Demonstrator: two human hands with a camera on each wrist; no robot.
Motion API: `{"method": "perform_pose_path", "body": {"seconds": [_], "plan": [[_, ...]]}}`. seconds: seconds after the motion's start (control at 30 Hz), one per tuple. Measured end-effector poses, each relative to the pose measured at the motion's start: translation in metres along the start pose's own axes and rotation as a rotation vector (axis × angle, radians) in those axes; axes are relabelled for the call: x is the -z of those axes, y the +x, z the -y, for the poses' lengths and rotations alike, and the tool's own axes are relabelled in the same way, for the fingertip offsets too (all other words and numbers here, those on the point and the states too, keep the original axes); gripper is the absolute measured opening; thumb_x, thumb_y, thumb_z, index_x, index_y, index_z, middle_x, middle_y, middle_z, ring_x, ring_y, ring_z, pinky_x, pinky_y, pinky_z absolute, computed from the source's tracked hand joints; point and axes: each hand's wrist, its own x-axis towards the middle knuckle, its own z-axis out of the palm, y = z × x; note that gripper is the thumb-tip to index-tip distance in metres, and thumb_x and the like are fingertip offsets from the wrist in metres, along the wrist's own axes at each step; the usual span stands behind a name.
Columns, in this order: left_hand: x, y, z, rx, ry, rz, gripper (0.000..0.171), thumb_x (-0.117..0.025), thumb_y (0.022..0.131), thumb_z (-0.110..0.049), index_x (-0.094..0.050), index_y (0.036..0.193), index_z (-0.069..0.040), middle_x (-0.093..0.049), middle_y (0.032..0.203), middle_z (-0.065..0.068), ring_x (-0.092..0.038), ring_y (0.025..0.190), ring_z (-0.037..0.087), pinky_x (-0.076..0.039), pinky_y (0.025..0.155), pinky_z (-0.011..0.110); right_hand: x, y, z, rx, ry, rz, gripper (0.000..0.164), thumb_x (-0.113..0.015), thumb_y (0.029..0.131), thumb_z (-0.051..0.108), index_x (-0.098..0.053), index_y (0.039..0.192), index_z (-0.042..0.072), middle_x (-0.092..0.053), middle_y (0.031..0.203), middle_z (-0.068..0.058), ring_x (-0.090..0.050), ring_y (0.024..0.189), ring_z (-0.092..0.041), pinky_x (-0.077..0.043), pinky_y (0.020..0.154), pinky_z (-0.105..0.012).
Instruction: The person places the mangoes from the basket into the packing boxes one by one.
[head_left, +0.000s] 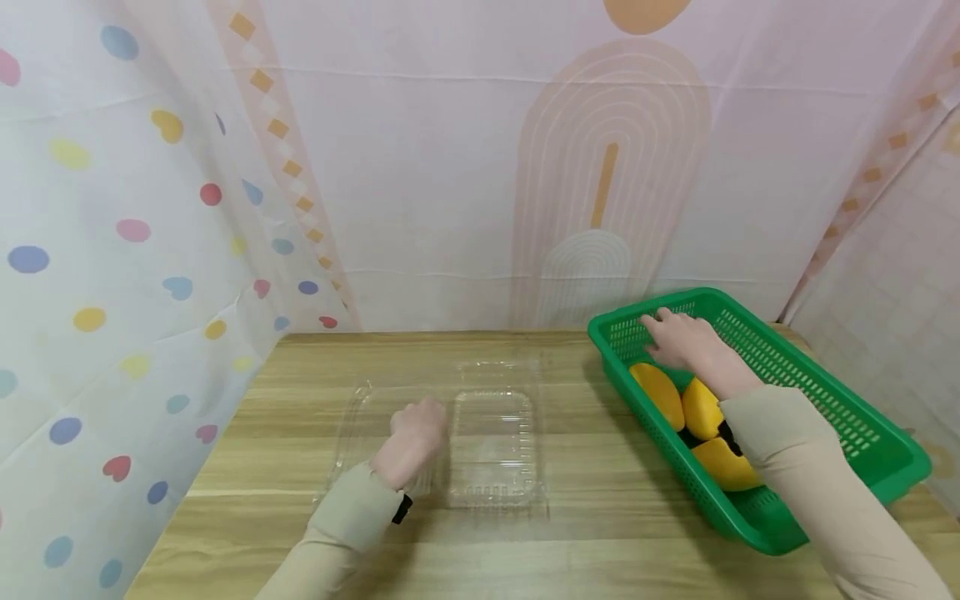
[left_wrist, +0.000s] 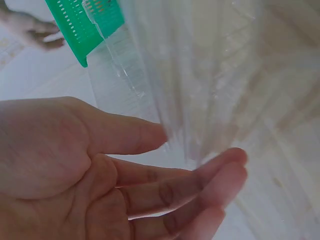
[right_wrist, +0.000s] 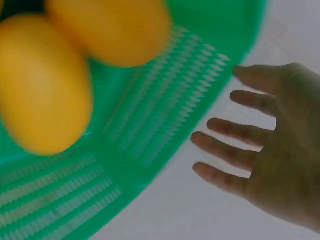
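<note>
My left hand [head_left: 416,433] pinches the ridged edge of a clear plastic clamshell box [head_left: 495,450], which lies opened out on the table. In the left wrist view the thumb is on one side of the clear plastic [left_wrist: 195,75] and the fingers on the other. Over the far left end of a green basket [head_left: 678,454] hovers my right hand [head_left: 686,342], fingers spread and holding nothing. Below it, a yellow mango [head_left: 657,396], a second mango [head_left: 701,410] and a third mango [head_left: 726,467] lie in the basket, the last partly covered by my right sleeve.
The wood-grain table [head_left: 570,542] carries both the box and the basket, the basket slanting along the right side. A patterned curtain [head_left: 435,183] hangs behind the table, and a dotted one [head_left: 150,308] borders the left.
</note>
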Motion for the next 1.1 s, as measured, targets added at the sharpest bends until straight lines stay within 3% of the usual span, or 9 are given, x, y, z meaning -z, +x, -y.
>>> {"method": "perform_pose_path", "body": {"seconds": [0.23, 0.3, 0.37, 0.43, 0.5, 0.63, 0.83, 1.1], "plan": [[-0.004, 0.001, 0.005, -0.023, -0.006, -0.012, 0.012, -0.056, 0.086, -0.005, -0.056, 0.074, -0.003, -0.063, 0.078, 0.011, -0.063, 0.074, 0.025, -0.054, 0.062, 0.041, -0.028, -0.007, -0.011, 0.025, 0.172, 0.186, 0.059, -0.05, 0.097, 0.033, -0.033, 0.146, 0.005, -0.029, 0.146, -0.035, -0.038, 0.128, -0.054, -0.041, 0.093, -0.066], [-0.006, 0.0, 0.005, -0.03, -0.001, -0.025, 0.009, -0.057, 0.087, -0.007, -0.057, 0.08, -0.001, -0.063, 0.08, 0.013, -0.064, 0.075, 0.027, -0.054, 0.062, 0.041, -0.037, -0.009, -0.012, 0.041, 0.201, 0.205, 0.059, -0.052, 0.096, 0.028, -0.031, 0.147, 0.007, -0.027, 0.147, -0.034, -0.046, 0.12, -0.052, -0.048, 0.085, -0.059], [-0.008, -0.001, 0.005, -0.034, 0.004, -0.043, 0.011, -0.057, 0.088, -0.009, -0.058, 0.087, 0.002, -0.065, 0.084, 0.015, -0.066, 0.079, 0.03, -0.054, 0.063, 0.042, -0.045, -0.01, -0.011, 0.045, 0.231, 0.217, 0.059, -0.053, 0.094, 0.017, -0.029, 0.148, 0.008, -0.026, 0.147, -0.033, -0.058, 0.102, -0.044, -0.052, 0.07, -0.046], [-0.011, -0.002, 0.006, -0.047, -0.001, -0.063, 0.018, -0.056, 0.09, -0.009, -0.059, 0.1, 0.005, -0.065, 0.091, 0.018, -0.066, 0.083, 0.034, -0.055, 0.065, 0.043, -0.053, -0.011, -0.011, 0.044, 0.253, 0.223, 0.061, -0.05, 0.091, 0.006, -0.028, 0.149, 0.008, -0.025, 0.147, -0.033, -0.058, 0.077, -0.03, -0.044, 0.055, -0.032], [-0.014, -0.003, 0.006, -0.066, -0.017, -0.086, 0.03, -0.055, 0.091, -0.01, -0.055, 0.115, 0.007, -0.065, 0.102, 0.021, -0.065, 0.089, 0.037, -0.056, 0.069, 0.045, -0.06, -0.013, -0.011, 0.04, 0.269, 0.22, 0.064, -0.047, 0.088, 0.001, -0.028, 0.149, 0.007, -0.024, 0.146, -0.032, -0.048, 0.062, -0.02, -0.033, 0.049, -0.025], [-0.021, -0.006, 0.009, -0.121, -0.072, -0.134, 0.047, -0.051, 0.095, -0.012, -0.041, 0.136, 0.007, -0.054, 0.13, 0.025, -0.059, 0.106, 0.043, -0.056, 0.078, 0.051, -0.068, -0.016, -0.011, 0.044, 0.298, 0.189, 0.062, -0.051, 0.09, 0.01, -0.028, 0.148, 0.007, -0.025, 0.144, -0.033, -0.048, 0.065, -0.021, -0.034, 0.049, -0.026], [-0.029, -0.006, 0.013, -0.168, -0.104, -0.188, 0.048, -0.045, 0.098, -0.016, -0.037, 0.14, 0.006, -0.044, 0.142, 0.025, -0.055, 0.115, 0.046, -0.056, 0.077, 0.052, -0.073, -0.018, -0.013, 0.044, 0.353, 0.141, 0.072, -0.06, 0.089, 0.04, -0.031, 0.147, 0.009, -0.033, 0.136, -0.033, -0.055, 0.085, -0.036, -0.046, 0.061, -0.039], [-0.04, -0.008, 0.016, -0.232, -0.106, -0.311, 0.045, -0.046, 0.098, -0.017, -0.043, 0.135, 0.008, -0.052, 0.133, 0.028, -0.061, 0.102, 0.046, -0.058, 0.064, 0.048, -0.08, -0.019, -0.014, 0.006, 0.446, 0.135, 0.068, -0.053, 0.09, 0.017, -0.021, 0.149, 0.006, -0.029, 0.129, -0.036, -0.043, 0.058, -0.021, -0.035, 0.048, -0.028]]}}
